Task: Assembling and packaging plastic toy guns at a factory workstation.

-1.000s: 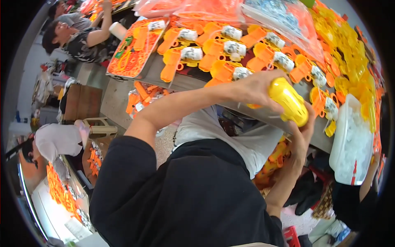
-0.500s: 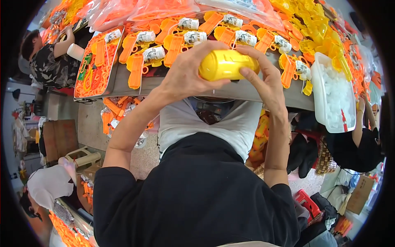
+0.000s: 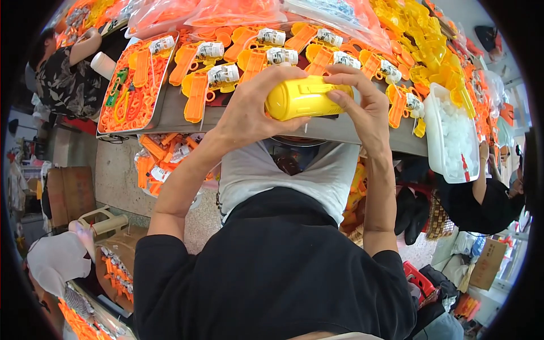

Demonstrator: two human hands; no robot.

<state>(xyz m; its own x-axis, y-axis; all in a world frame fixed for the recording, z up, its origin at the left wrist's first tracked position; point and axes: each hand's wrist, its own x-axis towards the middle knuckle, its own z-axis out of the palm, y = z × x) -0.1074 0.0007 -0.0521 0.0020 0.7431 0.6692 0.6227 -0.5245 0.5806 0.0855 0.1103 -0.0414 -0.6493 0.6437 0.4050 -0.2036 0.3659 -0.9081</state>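
Observation:
A glossy yellow plastic shell (image 3: 303, 99), rounded at its left end, is held level between my two hands above the table's near edge. My left hand (image 3: 245, 110) wraps round the rounded end, thumb below and fingers above. My right hand (image 3: 364, 107) grips the other end, its thumb pressed on the near face and its fingers over the top. A raised rib runs along the shell's upper side. Just beyond lie several orange and yellow toy assemblies (image 3: 199, 93), each with a white printed cylinder (image 3: 223, 74). Whatever is inside the shell is hidden.
On the left stands a metal tray (image 3: 160, 105) of small orange parts and green-handled cutters (image 3: 116, 90). A white tub (image 3: 435, 133) of translucent pieces is at the right. Bagged orange parts (image 3: 232, 12) and a yellow heap (image 3: 416, 34) lie behind. Other people sit on both sides.
My hands have rolled the yellow shell, so its ribbed side shows more, and its left end sits slightly further left and lower. Both hands keep their hold.

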